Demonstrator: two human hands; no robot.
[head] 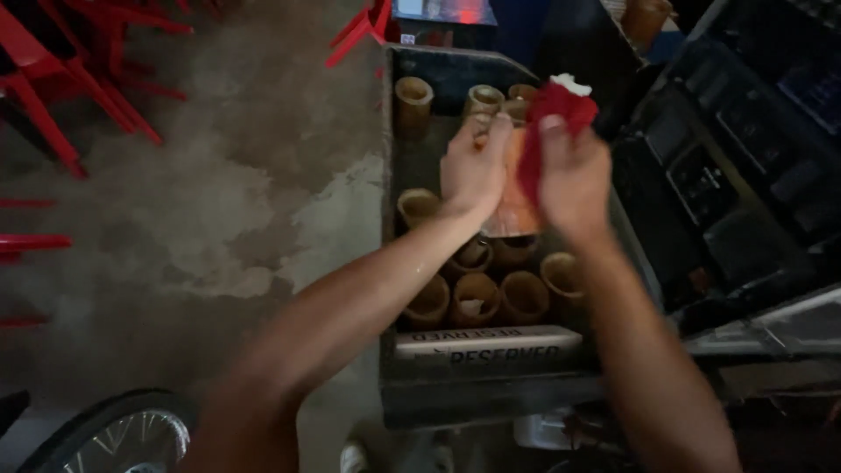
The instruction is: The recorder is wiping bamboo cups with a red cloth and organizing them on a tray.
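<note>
Left hand [473,171] is gripping a tall orange bamboo-like cup [512,210], fingers wrapped. Right hand [574,180] is pressing a crumpled red cloth [556,109] against it, fingers closed, above a dark tray [390,175] of brown cylindrical cups [477,298].

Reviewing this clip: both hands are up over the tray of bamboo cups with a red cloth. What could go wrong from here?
The cup sits between the left hand and the right hand, which holds the red cloth; it might slip onto the cups below. The dim light may also hide missed spots.

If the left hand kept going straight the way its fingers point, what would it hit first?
Probably the bamboo cups at the far end of the dark tray; the left hand points that way, though depth is unclear.
</note>
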